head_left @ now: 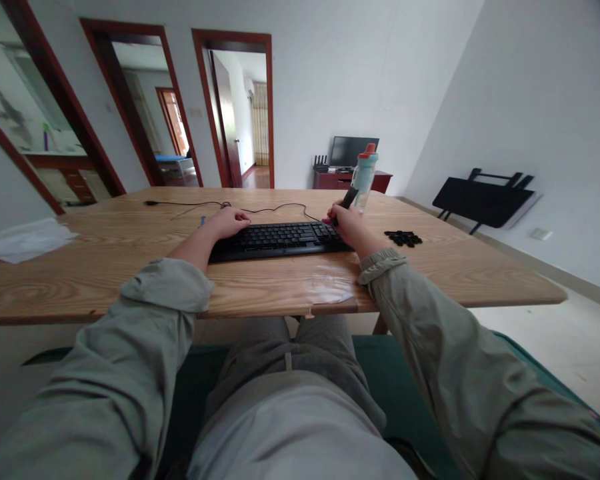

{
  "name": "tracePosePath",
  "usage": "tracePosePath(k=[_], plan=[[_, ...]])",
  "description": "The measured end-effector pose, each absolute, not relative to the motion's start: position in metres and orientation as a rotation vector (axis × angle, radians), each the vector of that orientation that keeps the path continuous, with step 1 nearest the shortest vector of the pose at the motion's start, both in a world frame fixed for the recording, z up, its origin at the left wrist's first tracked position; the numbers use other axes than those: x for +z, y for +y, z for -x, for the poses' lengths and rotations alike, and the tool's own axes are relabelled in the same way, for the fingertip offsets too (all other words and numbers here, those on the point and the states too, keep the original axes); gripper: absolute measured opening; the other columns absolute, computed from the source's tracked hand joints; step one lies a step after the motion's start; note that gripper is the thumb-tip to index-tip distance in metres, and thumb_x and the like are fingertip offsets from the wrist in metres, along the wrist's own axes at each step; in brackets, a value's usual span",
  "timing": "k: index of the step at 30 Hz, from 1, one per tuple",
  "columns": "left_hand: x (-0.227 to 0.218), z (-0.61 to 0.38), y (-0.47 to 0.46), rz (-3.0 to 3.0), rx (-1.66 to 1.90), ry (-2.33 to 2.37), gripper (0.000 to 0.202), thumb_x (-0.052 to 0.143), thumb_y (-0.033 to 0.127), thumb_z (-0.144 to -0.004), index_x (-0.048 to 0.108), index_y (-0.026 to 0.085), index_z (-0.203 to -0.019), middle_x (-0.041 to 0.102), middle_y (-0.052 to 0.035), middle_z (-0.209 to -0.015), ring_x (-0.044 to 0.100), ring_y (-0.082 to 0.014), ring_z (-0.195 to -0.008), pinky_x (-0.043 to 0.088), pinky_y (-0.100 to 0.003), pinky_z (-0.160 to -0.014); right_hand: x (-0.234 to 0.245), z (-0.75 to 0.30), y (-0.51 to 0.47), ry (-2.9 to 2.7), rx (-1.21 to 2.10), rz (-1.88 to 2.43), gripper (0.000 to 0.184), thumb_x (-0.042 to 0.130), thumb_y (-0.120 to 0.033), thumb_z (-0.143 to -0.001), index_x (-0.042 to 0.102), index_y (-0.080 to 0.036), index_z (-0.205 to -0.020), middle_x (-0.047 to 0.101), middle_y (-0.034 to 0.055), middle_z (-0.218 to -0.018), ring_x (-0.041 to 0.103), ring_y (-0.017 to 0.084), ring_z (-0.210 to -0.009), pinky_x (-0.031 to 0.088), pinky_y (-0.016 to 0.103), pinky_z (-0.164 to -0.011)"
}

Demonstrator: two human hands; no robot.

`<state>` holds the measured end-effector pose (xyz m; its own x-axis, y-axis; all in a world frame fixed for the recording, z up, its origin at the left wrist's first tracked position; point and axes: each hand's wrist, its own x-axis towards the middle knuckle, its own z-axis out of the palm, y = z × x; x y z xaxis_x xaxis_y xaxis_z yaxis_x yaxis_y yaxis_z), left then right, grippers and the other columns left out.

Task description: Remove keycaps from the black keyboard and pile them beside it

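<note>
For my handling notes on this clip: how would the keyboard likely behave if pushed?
The keyboard looks like hard plastic, so it should stay stiff. Lying flat on the table, it would probably slide rather than tip. The thin black cable behind it might drag along.

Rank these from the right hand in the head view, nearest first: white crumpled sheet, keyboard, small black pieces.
From the right hand:
1. Keyboard: its right end is right by the hand.
2. Small black pieces: on the table, to the right.
3. White crumpled sheet: far left of the table.
</note>
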<state>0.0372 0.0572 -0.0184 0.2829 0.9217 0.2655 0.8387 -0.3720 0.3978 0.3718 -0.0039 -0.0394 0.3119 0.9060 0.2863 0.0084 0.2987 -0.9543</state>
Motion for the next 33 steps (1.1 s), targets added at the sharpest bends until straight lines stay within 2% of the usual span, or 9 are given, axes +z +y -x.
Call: tracePosePath(k=[3, 8, 14, 18, 25, 33], plan=[[-0.018, -0.038, 0.058, -2.366, 0.679, 1.653, 0.029, 0.070, 0.038, -0.081, 0.085, 0.020, -0.099, 0.083, -0.0088, -0.102, 0.076, -0.0262, -0.096, 0.057, -0.031, -0.091, -0.041, -0.365, -0.003, -1.009, 0.831, 1.012, 0.019, 0.056, -0.017, -0.067, 0.042, -0.025, -0.077, 0.047, -0.0049, -0.069, 0.044, 0.011, -0.060, 0.046, 0.027, -0.065], [-0.018, -0.038, 0.057, -2.378, 0.665, 1.649, 0.029, 0.067, 0.038, -0.082, 0.085, 0.022, -0.098, 0.083, -0.0072, -0.102, 0.076, -0.0257, -0.097, 0.057, -0.030, -0.090, -0.042, -0.362, -0.002, -1.024, 0.898, 1.039, 0.014, 0.054, -0.022, -0.076, 0.042, -0.024, -0.070, 0.043, -0.0030, -0.064, 0.040, 0.012, -0.055, 0.037, 0.028, -0.054], [-0.018, -0.038, 0.057, -2.402, 0.651, 1.662, 0.032, 0.067, 0.039, -0.083, 0.085, 0.021, -0.102, 0.083, -0.0083, -0.104, 0.076, -0.0264, -0.096, 0.056, -0.031, -0.090, -0.038, -0.351, 0.002, -1.048, 0.855, 1.085, 0.027, 0.054, -0.034, -0.084, 0.038, -0.025, -0.065, 0.035, -0.0048, -0.056, 0.034, 0.012, -0.049, 0.035, 0.027, -0.050], [-0.017, -0.040, 0.056, -2.395, 0.646, 1.683, 0.030, 0.067, 0.039, -0.083, 0.085, 0.022, -0.102, 0.083, -0.0069, -0.105, 0.075, -0.0258, -0.098, 0.056, -0.029, -0.088, -0.036, -0.346, 0.001, -1.116, 0.800, 1.111, 0.032, 0.056, -0.036, -0.086, 0.035, -0.026, -0.064, 0.036, -0.0044, -0.055, 0.034, 0.013, -0.048, 0.036, 0.029, -0.050], [-0.017, -0.041, 0.054, -2.387, 0.660, 1.654, 0.028, 0.066, 0.036, -0.083, 0.085, 0.022, -0.099, 0.083, -0.0069, -0.102, 0.075, -0.0263, -0.097, 0.057, -0.030, -0.088, -0.035, -0.345, -0.001, -1.127, 0.818, 1.105, 0.030, 0.054, -0.034, -0.086, 0.034, -0.026, -0.065, 0.033, -0.0049, -0.055, 0.030, 0.012, -0.048, 0.032, 0.027, -0.048], [-0.018, -0.042, 0.054, -2.371, 0.672, 1.667, 0.025, 0.068, 0.034, -0.083, 0.086, 0.023, -0.097, 0.083, -0.0054, -0.099, 0.075, -0.0252, -0.096, 0.056, -0.029, -0.090, -0.039, -0.346, 0.007, -1.226, 0.700, 1.204, 0.036, 0.065, -0.046, -0.084, 0.037, -0.027, -0.071, 0.034, -0.0055, -0.054, 0.034, 0.013, -0.047, 0.036, 0.027, -0.045]])
